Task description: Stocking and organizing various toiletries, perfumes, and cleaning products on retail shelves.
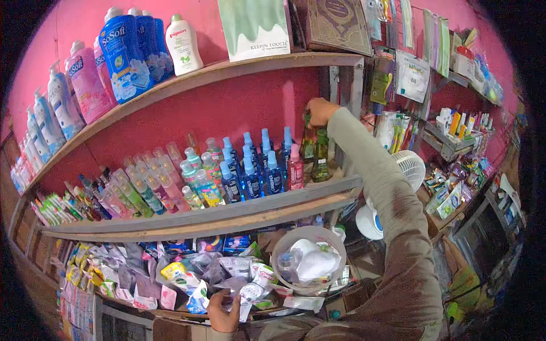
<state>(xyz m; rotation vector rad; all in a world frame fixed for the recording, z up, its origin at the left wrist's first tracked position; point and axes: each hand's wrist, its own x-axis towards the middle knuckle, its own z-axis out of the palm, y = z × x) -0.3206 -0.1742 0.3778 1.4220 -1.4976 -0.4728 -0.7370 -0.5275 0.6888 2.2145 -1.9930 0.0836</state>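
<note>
My right hand (323, 111) reaches to the right end of the middle shelf, its fingers around the top of a dark green bottle (307, 143). A second green bottle (320, 160) stands just to the right of it. On the left side, a pink spray bottle (295, 170) and several blue spray bottles (251, 179) with light blue caps stand in rows. Low in the view, my left hand (224, 311) is at the front edge of the lower shelf, thumb and fingers apart. Plastic sachets (251, 292) lie right beside it.
A translucent plastic tub (277, 260) with white contents stands on the lower shelf. The middle shelf has a raised wooden front rail (213, 213). Large SoSoft bottles (123, 55) line the top shelf. A white fan (408, 168) stands right, behind my arm.
</note>
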